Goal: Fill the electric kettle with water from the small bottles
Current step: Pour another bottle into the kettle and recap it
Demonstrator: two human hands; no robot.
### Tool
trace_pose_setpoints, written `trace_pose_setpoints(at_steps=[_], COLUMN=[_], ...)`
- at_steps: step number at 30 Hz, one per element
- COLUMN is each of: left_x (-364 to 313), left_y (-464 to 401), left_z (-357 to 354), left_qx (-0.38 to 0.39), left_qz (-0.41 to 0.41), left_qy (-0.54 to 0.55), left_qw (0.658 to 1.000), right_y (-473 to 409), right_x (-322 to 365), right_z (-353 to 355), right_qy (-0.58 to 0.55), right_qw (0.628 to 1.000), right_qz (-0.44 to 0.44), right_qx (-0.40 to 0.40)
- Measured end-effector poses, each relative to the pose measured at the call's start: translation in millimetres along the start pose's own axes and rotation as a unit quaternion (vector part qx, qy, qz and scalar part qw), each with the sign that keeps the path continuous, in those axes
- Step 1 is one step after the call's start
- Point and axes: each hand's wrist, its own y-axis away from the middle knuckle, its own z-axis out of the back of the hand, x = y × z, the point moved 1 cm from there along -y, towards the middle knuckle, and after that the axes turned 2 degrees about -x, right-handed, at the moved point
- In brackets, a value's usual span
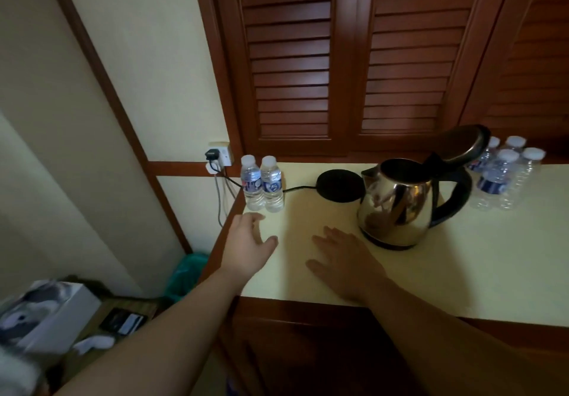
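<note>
A shiny steel electric kettle (400, 201) with a black handle stands on the pale counter (462, 272), its lid (462, 146) tipped open. It is off its round black base (338, 184), which lies just to its left. Two small capped water bottles (262, 188) stand side by side at the counter's back left corner. My left hand (249, 241) hovers just in front of them, fingers spread and holding nothing. My right hand (345, 260) lies flat on the counter beside the kettle's left front.
Several more small bottles (505, 177) stand behind the kettle at the right. The base's cord runs to a wall socket (218, 154) at the left. Louvred wooden doors (354, 57) rise behind the counter. A bin with a green bag (187, 275) and a white box (52, 315) sit on the floor.
</note>
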Motion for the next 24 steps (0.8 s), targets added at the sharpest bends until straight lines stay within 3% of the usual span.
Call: trace_pose_setpoints(at_steps=[3, 7, 13, 19, 24], left_x=[2, -5, 12, 2, 12], left_y=[-33, -73, -130, -102, -62], left_z=[7, 18, 13, 17, 15], left_qx=[-0.030, -0.036, 0.047, 0.002, 0.032], left_qz=[0.063, 0.064, 0.069, 0.081, 0.045], left_qy=[0.063, 0.133, 0.145, 0.163, 0.186], left_qw=[0.996, 0.988, 0.986, 0.983, 0.981], right_y=[2, 2, 1, 3, 3], right_x=[0, -2, -5, -6, -4], right_z=[4, 2, 0, 1, 3], right_qy=[0.002, -0.012, -0.021, -0.032, -0.034], right_qw=[1.000, 1.000, 1.000, 0.999, 0.999], right_qz=[-0.003, -0.011, -0.016, -0.020, -0.023], right_qx=[0.004, 0.006, -0.009, -0.019, -0.026])
